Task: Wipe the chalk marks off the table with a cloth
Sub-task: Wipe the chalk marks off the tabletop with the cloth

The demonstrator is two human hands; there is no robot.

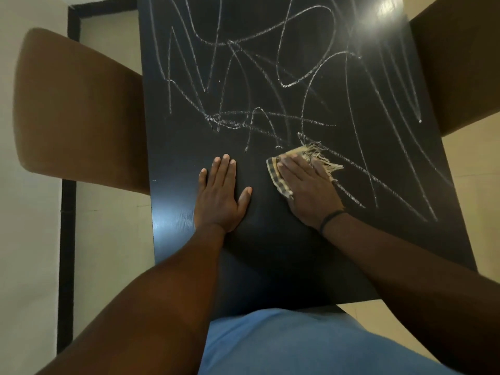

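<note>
A: We look straight down on the table (270, 253), a long dark slab with a faint wood grain and a sheen of light at its far right corner. White chalk marks (257, 77) loop and zigzag over most of it, thickest across the far half and down the right side.

B: And the near strip in front of us shows bare dark surface, where both hands sit. Our right hand (308, 190) lies flat on the cloth (276, 171), fingers straight and together, pressing it to the tabletop.

A: So the cloth is under that palm, right of centre, touching the nearest chalk lines. We see it poking out on the left of the fingers and beyond the fingertips.

B: Checked weave, beige and dark, with a frayed pale fringe (324, 161) fanning out to the right. A thin dark band (331, 219) circles the right wrist.

A: Our left hand (220, 193) rests beside it, well apart from the cloth, spread flat with the thumb out, holding nothing.

B: Around us, a brown rounded chair (75, 109) tucks against the left edge, another brown chair back (460, 63) at the far right. Pale floor (108, 226) below, blue fabric (284, 345) at the bottom.
</note>
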